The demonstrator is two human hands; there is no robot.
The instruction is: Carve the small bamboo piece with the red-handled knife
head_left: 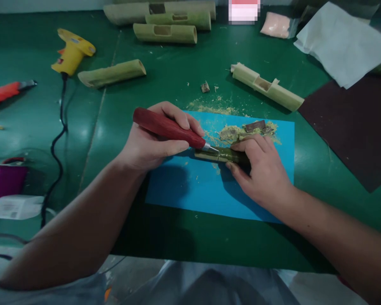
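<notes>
My left hand [158, 140] is closed around the red wooden handle of a carving knife [171, 129], whose short metal blade points right and down. Its tip meets the top of a dark green bamboo piece [209, 156] with a pale cut side. Fingers and thumb of my right hand [260, 165] grip the right end of that bamboo, hiding part of it. Under both lies a blue sheet [178, 186]. Shavings [230, 132] and a dark brown chip [255, 126] are heaped just beyond my right hand.
Behind my hands lie a notched bamboo tube [279, 93], another bamboo tube [114, 74] and several more at the back. On the left are a yellow glue gun [71, 53] with a black cord and a red-handled tool [3, 94]. Dark sandpaper [352, 131] and white paper [343, 42] lie right.
</notes>
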